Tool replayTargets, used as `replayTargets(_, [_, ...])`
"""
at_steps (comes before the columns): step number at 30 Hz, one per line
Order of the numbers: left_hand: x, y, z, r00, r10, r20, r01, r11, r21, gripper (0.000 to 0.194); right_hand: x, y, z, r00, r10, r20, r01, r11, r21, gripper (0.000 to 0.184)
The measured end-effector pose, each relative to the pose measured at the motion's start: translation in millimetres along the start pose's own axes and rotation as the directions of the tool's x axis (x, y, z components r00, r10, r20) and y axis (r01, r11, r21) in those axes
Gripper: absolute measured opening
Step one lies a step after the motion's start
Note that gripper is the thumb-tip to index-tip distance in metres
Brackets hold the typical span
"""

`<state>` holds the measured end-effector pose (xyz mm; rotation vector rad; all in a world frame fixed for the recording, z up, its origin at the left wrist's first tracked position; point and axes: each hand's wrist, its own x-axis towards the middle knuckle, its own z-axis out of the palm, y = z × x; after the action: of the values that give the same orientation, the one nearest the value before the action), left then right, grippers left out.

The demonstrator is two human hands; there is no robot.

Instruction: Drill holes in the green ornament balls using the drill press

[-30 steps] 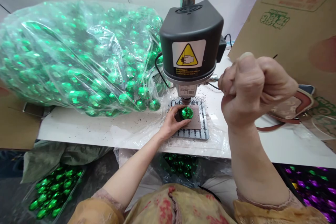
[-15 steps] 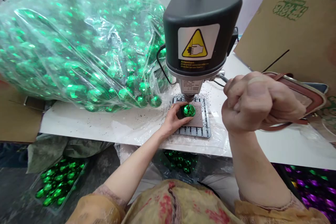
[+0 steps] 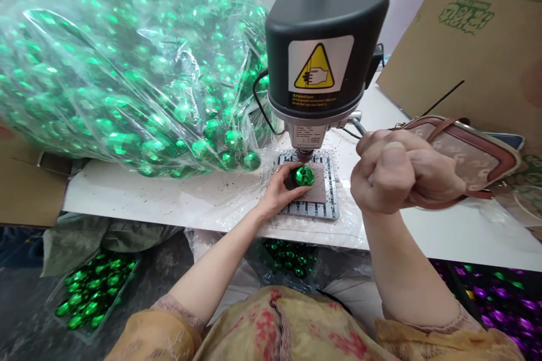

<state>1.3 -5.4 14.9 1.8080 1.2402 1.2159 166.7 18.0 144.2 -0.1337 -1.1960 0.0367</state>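
Observation:
My left hand (image 3: 280,187) curls its thumb and fingers around a shiny green faceted ball (image 3: 304,176) and steadies it on a brownish square pad. That pad rests on the slotted metal base (image 3: 332,203) of a small bench drill press (image 3: 326,51). The drill's chuck (image 3: 304,154) is directly over the ball; whether the bit touches it I cannot tell. A dark hole shows in the ball's top. My right hand (image 3: 402,172) is closed in a fist around the end of the press's metal lever (image 3: 358,123); the grip itself is hidden by the fingers.
A large clear bag of green balls (image 3: 127,84) fills the table's left side. On the right stand a cardboard box (image 3: 470,62) and a brown-trimmed purse (image 3: 478,152). Below are a tub of green balls (image 3: 91,293) and some purple ones (image 3: 512,304). Dark shavings dot the white table (image 3: 169,197).
My right hand has shifted a little left and downward on the lever, uncovering more of the purse. My left hand and the green ball stay in place under the chuck.

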Motion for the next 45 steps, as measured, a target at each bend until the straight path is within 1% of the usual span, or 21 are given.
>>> replayTargets(2, [0,0,0.1,1.000,-0.001,0.002,0.001,1.000,0.004,0.054,-1,3,-1,0.998,-0.056,0.016,0.056,0.998,0.003,0.049])
replayTargets(6, [0,-2,0.2,1.000,-0.004,0.008,0.004,1.000,0.001,0.054,-8,6,-6,0.996,-0.046,0.075,0.042,0.998,0.047,0.046])
replayTargets(12, [-1,-3,0.3,1.000,0.008,-0.014,-0.007,1.000,0.017,0.055,-13,-5,-8,0.996,-0.039,0.081,0.041,0.999,-0.014,0.046])
replayTargets(15, [0,-3,2.2,1.000,0.002,-0.020,-0.001,1.000,0.029,0.055,7,-11,3,0.997,0.066,0.042,-0.063,0.996,-0.060,0.048])
replayTargets(16, [0,-2,3.2,1.000,-0.004,-0.028,0.004,1.000,0.027,0.055,16,-12,8,0.984,0.179,0.021,-0.177,0.980,-0.089,0.049])
replayTargets(17, [0,-1,4.1,0.999,-0.008,-0.041,0.009,1.000,0.027,0.055,26,-12,14,0.975,0.214,-0.063,-0.219,0.972,-0.085,0.051])
replayTargets(19, [-5,5,5.1,0.995,0.005,-0.098,0.001,0.998,0.055,0.054,42,-11,23,0.965,0.251,-0.080,-0.256,0.965,-0.060,0.050])
replayTargets(21, [-17,13,4.2,0.985,0.065,-0.163,-0.042,0.990,0.138,0.050,51,-9,28,0.957,0.278,-0.082,-0.281,0.959,-0.028,0.047])
replayTargets(23, [-37,22,0.8,0.971,0.190,-0.146,-0.154,0.962,0.227,0.048,54,-8,30,0.954,0.292,-0.075,-0.294,0.956,-0.019,0.047])
replayTargets(25, [-63,29,-3.8,0.926,0.377,-0.016,-0.357,0.890,0.284,0.050,53,-8,29,0.956,0.285,-0.075,-0.288,0.957,-0.032,0.050])
replayTargets(26, [-77,30,-6.1,0.871,0.483,0.086,-0.484,0.817,0.312,0.050,51,-9,29,0.957,0.283,-0.070,-0.286,0.957,-0.039,0.052])
replayTargets(27, [-90,31,-8.1,0.794,0.573,0.203,-0.606,0.717,0.345,0.047,50,-9,29,0.957,0.281,-0.069,-0.285,0.958,-0.045,0.054])
replayTargets(29, [-113,28,-11.1,0.645,0.625,0.440,-0.763,0.493,0.418,0.038,49,-10,29,0.957,0.281,-0.075,-0.285,0.957,-0.051,0.055])
replayTargets(30, [-121,26,-12.1,0.608,0.600,0.520,-0.793,0.416,0.445,0.035,49,-10,29,0.957,0.281,-0.077,-0.286,0.957,-0.049,0.055])
replayTargets(31, [-126,25,-13.1,0.597,0.573,0.561,-0.800,0.385,0.459,0.035,48,-9,29,0.956,0.282,-0.080,-0.286,0.957,-0.045,0.055])
replayTargets(33, [-126,23,-15.6,0.612,0.581,0.537,-0.790,0.417,0.449,0.041,48,-8,28,0.958,0.274,-0.085,-0.277,0.960,-0.028,0.054])
replayTargets(35, [-112,23,-20.7,0.636,0.631,0.443,-0.769,0.471,0.433,0.044,47,-7,28,0.959,0.273,-0.082,-0.274,0.962,-0.008,0.054])
replayTargets(36, [-100,25,-24.7,0.661,0.633,0.404,-0.745,0.485,0.458,0.038,47,-7,28,0.959,0.271,-0.089,-0.272,0.962,0.001,0.053])
replayTargets(38, [-69,29,-35.8,0.745,0.559,0.364,-0.648,0.477,0.594,0.024,46,-8,28,0.956,0.273,-0.105,-0.274,0.962,0.006,0.053])
replayTargets(41, [-16,40,-56.8,0.858,0.319,0.404,-0.498,0.321,0.805,0.033,46,-7,27,0.958,0.263,-0.113,-0.266,0.964,-0.008,0.053])
replayTargets(45, [41,57,-78.7,0.917,0.050,0.396,-0.399,0.130,0.908,0.031,45,-4,24,0.966,0.243,-0.091,-0.245,0.970,-0.003,0.055])
